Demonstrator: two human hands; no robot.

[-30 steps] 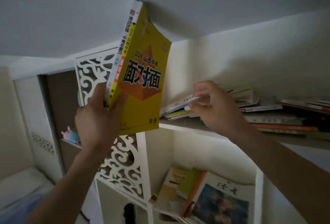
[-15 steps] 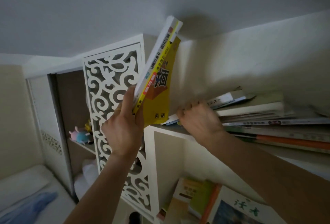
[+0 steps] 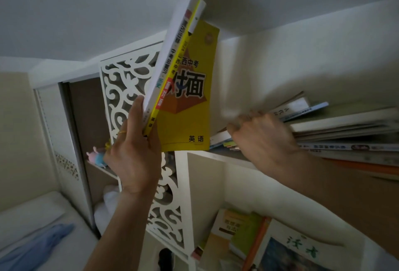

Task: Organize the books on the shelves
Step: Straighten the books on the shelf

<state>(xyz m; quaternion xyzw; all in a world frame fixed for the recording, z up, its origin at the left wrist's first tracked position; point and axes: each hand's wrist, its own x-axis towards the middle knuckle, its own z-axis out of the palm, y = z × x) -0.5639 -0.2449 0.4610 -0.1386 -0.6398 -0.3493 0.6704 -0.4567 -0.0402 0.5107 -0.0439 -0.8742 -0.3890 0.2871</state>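
the left hand [image 3: 133, 156] is gripping the yellow book [image 3: 187, 89], now tipped nearer the stack of books [image 3: 336, 128], where the right hand [image 3: 261, 139], curled, has begun clearing space.

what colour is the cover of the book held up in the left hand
Bright yellow, with an orange pyramid and large black characters, on the thick paperback book gripped by the left hand; seen in the head view.

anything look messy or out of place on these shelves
Yes. The books on the top shelf lie flat in an uneven pile, edges fanned at different angles, rather than standing upright. The right hand is at their near ends. Below, the lower-shelf books lean tilted. The left hand holds the yellow book slanted, unshelved.
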